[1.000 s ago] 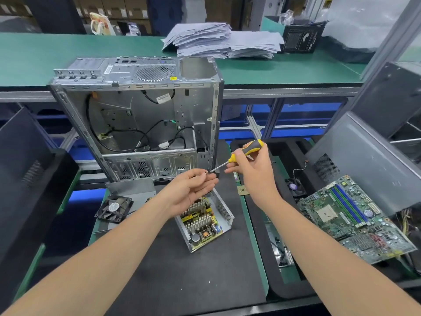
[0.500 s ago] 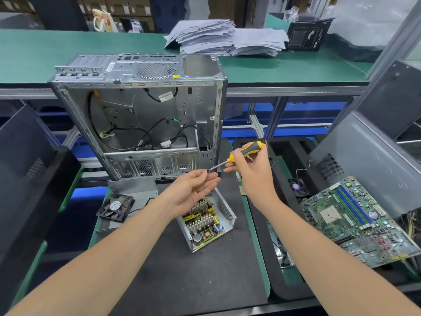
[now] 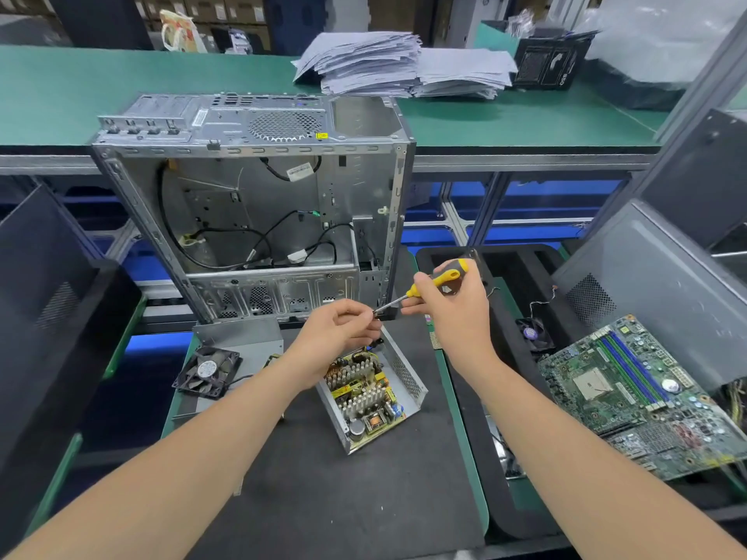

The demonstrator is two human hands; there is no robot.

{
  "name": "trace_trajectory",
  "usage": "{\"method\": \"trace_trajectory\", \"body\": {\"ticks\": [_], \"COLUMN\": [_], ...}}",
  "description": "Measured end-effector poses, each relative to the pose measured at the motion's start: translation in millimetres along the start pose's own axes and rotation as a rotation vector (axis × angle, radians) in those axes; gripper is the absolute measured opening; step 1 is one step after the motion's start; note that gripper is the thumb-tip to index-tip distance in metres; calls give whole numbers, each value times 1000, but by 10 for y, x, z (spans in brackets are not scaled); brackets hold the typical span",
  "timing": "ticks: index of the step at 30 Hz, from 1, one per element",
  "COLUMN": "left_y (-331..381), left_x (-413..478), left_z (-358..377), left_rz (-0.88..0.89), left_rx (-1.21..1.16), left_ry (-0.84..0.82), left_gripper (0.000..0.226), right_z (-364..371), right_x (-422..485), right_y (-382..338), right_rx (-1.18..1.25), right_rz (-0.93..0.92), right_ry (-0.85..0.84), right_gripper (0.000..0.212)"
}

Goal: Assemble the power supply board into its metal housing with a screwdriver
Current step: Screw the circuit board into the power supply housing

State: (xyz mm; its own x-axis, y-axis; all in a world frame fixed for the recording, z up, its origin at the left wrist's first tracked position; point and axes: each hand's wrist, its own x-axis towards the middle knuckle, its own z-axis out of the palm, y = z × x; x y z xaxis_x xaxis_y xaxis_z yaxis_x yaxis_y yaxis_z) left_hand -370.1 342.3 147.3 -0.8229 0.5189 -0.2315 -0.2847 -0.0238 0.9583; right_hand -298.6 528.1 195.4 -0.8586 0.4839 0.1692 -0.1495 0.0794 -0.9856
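1. Already, the power supply board (image 3: 364, 392) lies inside its metal housing (image 3: 408, 383), an open silver tray resting on the bench (image 3: 323, 499) just below my left hand.
2. My right hand (image 3: 452, 313) is wrapped around the yellow and black handle of the screwdriver (image 3: 438, 278), raised above the housing, with the shaft slanting down and to the left.
3. My left hand (image 3: 339, 333) has its fingers curled, thumb and forefinger pinching at the tip of the shaft. A screw may sit between them, but it is too small to see.
4. From this I judge that I am loading the driver tip, so fastening is the step in hand. The tip is above the board, not on it.
5. I cannot tell whether any screws already hold the board down.
6. What is left, as I judge it, is to lower the tip to a mounting hole and drive each screw. After that I may need to fit a cover, perhaps the silver plate (image 3: 238, 337) left of my left hand, beside a loose black fan (image 3: 208, 371).
7. Beyond both hands stands an open computer case (image 3: 250, 196). A green motherboard (image 3: 630, 398) lies to the right of my right hand. I touch neither.
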Motion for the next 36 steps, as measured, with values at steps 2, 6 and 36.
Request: {"method": "trace_trajectory", "body": {"ticks": [2,6,36], "left_y": [0,8,-325], "left_x": [32,81,147], "left_z": [-40,-112,-127], "left_rz": [-5,-1,-279], "left_rx": [32,98,945], "left_ry": [12,50,51], "left_gripper": [18,23,43], "right_z": [0,-3,-110], "right_x": [8,18,-67], "right_y": [25,73,438], "right_rx": [25,29,-2], "right_rz": [23,42,139], "right_ry": [25,49,36], "right_gripper": [25,21,24]}}
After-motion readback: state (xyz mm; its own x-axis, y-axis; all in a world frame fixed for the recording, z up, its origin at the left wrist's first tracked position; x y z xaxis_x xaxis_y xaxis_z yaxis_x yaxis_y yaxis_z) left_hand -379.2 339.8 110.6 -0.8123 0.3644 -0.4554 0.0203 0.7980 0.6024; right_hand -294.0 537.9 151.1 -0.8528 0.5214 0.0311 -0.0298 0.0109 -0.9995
